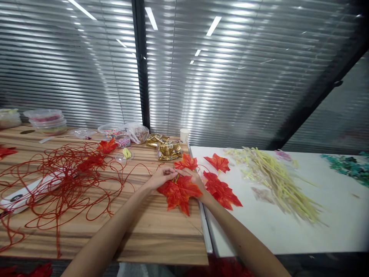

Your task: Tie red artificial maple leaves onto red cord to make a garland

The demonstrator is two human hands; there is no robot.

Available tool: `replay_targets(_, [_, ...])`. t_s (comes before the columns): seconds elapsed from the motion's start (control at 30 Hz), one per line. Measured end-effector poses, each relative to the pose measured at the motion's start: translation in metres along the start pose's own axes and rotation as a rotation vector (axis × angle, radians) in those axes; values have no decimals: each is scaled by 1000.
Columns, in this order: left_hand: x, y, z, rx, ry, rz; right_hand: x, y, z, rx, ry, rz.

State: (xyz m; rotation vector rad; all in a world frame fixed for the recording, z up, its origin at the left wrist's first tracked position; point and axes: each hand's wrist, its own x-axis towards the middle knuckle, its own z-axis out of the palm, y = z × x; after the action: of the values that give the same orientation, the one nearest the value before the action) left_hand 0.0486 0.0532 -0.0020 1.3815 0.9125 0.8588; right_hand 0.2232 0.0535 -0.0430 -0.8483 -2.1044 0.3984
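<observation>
A large red-orange artificial maple leaf [183, 192] hangs below my two hands, over the wooden table's right part. My left hand [163, 177] is closed in a pinch by the leaf's yellowish stem [176, 178]. Close beside it, the bent fingers of my right hand [195, 178] come in from the other side, partly hidden behind the leaf. Thin red cord [138, 165] runs from the left up to my hands. Another red leaf [186, 161] lies just beyond them. To the right, red leaves [220, 190] and a single leaf [217, 163] rest on the white table.
A wide tangle of red cord [75, 177] covers the left side, over a white elongated device [34, 192]. Gold packets [169, 150], a paper cup [185, 135] and plastic tubs [47, 121] line the back. Yellow strips [276, 181] lie on the white table [331, 219].
</observation>
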Motion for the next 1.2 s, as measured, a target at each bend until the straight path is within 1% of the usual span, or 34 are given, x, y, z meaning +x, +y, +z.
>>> replay_targets(0.2, [-1,3,1,14,0,-9,0,-6,-3,-13,-11,17])
replay_targets(0.53, [2,-3,-1,1,-1,7,1,2,2,-3,-4,4])
replay_targets(0.9, [-1,1,1,20,1,-8,0,9,4,31,-29,41])
replay_targets(1.07, [-1,1,2,31,20,-7,-1,6,4,43,-9,59])
replay_targets(1.2, [0,-1,1,12,-6,0,-3,3,2,47,-4,75])
